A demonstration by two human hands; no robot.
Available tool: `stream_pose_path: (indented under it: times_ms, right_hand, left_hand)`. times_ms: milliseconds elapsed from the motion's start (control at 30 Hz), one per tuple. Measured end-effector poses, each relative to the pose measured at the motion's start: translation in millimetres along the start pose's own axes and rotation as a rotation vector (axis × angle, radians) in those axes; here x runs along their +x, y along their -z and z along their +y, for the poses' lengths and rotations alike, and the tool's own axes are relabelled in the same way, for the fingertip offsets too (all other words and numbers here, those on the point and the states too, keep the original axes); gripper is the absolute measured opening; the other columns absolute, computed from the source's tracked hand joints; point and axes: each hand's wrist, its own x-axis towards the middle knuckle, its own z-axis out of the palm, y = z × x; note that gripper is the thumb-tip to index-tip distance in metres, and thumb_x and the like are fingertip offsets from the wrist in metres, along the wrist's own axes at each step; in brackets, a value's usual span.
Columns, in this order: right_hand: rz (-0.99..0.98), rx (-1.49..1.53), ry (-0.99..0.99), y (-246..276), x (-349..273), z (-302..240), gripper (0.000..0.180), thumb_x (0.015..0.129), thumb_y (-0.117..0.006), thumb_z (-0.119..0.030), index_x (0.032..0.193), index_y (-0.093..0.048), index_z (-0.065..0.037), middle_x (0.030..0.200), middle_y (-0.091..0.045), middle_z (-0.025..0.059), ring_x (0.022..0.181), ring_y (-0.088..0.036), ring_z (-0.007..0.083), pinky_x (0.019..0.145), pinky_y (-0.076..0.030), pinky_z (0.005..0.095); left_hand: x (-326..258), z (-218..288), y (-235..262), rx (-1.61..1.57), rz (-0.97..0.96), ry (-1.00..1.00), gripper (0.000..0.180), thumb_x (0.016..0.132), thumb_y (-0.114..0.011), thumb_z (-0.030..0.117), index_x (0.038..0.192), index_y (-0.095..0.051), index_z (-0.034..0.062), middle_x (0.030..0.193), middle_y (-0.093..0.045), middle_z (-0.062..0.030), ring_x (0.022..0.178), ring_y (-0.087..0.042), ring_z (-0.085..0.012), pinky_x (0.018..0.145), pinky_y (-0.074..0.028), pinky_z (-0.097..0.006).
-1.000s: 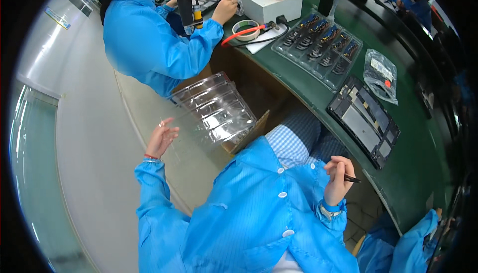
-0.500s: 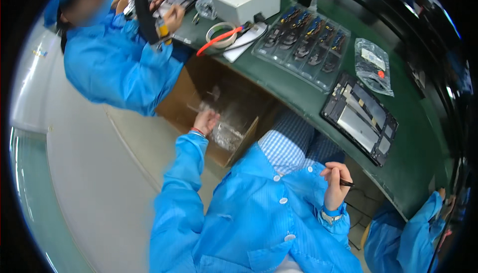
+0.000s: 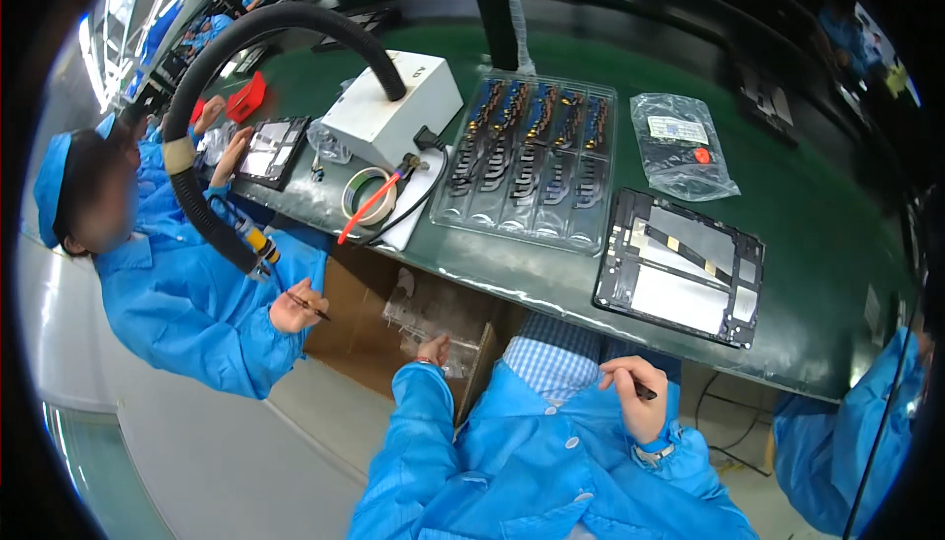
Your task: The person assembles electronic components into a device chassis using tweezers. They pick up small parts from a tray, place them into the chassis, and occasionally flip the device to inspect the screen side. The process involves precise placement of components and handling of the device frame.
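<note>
My left hand (image 3: 433, 348) is low at the open cardboard box (image 3: 479, 363) under the table edge, its fingers curled beside pieces of clear plastic (image 3: 433, 318). What those fingers hold, if anything, does not show. My right hand (image 3: 638, 400) is raised in front of my lap, closed round a slim black pen-like tool (image 3: 646, 392), mostly hidden in the palm. On the table beyond it lies an opened tablet (image 3: 679, 269) with its inside exposed. To its left a clear plastic tray (image 3: 463, 213) carries rows of small flex-cable parts (image 3: 536, 136).
A clear bag (image 3: 684, 151) lies behind the tablet. Left of the tray are a tape roll (image 3: 366, 195), an orange-red tube (image 3: 369, 210) and a white box (image 3: 394, 107) with a black hose (image 3: 256, 16). A co-worker (image 3: 197, 294) sits at left; another's blue sleeve (image 3: 837, 432) is at right.
My view has tilted up toward the table. My left hand has drawn back slightly from the plastic in the box. My right hand still holds the black tool.
</note>
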Motion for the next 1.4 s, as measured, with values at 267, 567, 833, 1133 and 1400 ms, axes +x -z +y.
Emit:
stream_pose_path:
  times_ms: [267,567,833,1133,1400]
  right_hand:
    - [-0.048,-0.071,0.135,1.1,7.2,4.8,0.011,0.082,-0.053,-0.001,0.087,-0.063,0.001,0.070,-0.063,0.0113,0.059,-0.061,0.0158,0.053,-0.046,0.0250]
    - [-0.100,-0.433,0.759,68.6,30.7,-53.5,0.018,0.063,-0.063,-0.001,0.080,-0.065,-0.003,0.062,-0.061,0.0061,0.051,-0.058,0.0194,0.049,-0.044,0.0304]
    - [0.423,-0.569,0.766,143.7,118.5,-66.0,0.014,0.079,-0.053,0.001,0.090,-0.062,0.002,0.063,-0.057,0.0074,0.053,-0.054,0.0127,0.050,-0.040,0.0223]
    - [0.566,-0.321,0.553,167.3,124.3,-20.8,0.014,0.085,-0.049,-0.003,0.089,-0.062,0.002,0.059,-0.054,0.0019,0.054,-0.050,0.0049,0.047,-0.036,0.0183]
    - [0.515,-0.367,0.579,167.6,117.5,-25.9,0.016,0.085,-0.046,-0.002,0.093,-0.060,0.002,0.070,-0.058,0.0058,0.058,-0.052,0.0073,0.053,-0.040,0.0204]
  left_hand:
    - [-151.5,71.5,-15.7,1.180,0.264,-0.535,0.053,0.076,-0.060,0.045,0.088,-0.061,-0.0065,0.081,-0.061,-0.0243,0.084,-0.062,-0.0341,0.072,-0.047,-0.043]
    - [-432.2,211.6,-113.0,1.076,-0.492,-1.352,0.020,0.078,-0.060,0.017,0.094,-0.063,0.0051,0.082,-0.064,-0.0147,0.073,-0.063,-0.0287,0.066,-0.049,-0.036]
    - [-369.6,367.2,-267.6,1.165,0.118,-1.985,0.019,0.078,-0.057,0.014,0.095,-0.062,0.0093,0.094,-0.060,-0.0101,0.090,-0.057,-0.0287,0.076,-0.046,-0.038]
    - [-332.4,386.2,-316.6,1.553,0.208,-1.973,0.013,0.076,-0.059,0.015,0.087,-0.066,0.0139,0.094,-0.061,-0.0044,0.085,-0.059,-0.0249,0.074,-0.047,-0.036]
    - [-393.1,393.1,-271.9,1.149,0.061,-2.036,0.015,0.076,-0.060,0.010,0.090,-0.064,0.0054,0.088,-0.064,-0.0113,0.083,-0.061,-0.0278,0.073,-0.048,-0.033]
